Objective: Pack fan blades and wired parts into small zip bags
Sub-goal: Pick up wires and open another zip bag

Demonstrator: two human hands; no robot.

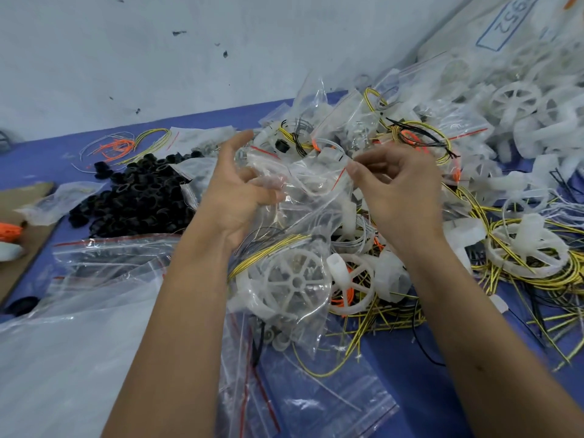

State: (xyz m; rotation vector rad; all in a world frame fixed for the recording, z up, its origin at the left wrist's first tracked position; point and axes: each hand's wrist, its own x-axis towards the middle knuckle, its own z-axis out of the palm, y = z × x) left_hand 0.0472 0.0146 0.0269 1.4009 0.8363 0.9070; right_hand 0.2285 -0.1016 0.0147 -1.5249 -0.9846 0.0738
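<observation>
I hold a small clear zip bag (303, 181) with a red strip between both hands, above the pile. My left hand (235, 197) grips the bag's left side, fingers curled into the plastic. My right hand (398, 188) pinches the bag's right edge between thumb and fingertips. White wire loops show inside the bag. Under my hands lies a filled bag holding a white fan wheel (292, 284) and yellow-black wires (268, 251). Loose white fan wheels (350, 287) sit just right of it.
A heap of black plastic rings (139, 197) lies at left on the blue table (493, 387). Empty zip bags (104, 273) spread at the lower left. White fan wheels and yellow wire bundles (531, 254) crowd the right side. A cardboard sheet (22, 222) sits at far left.
</observation>
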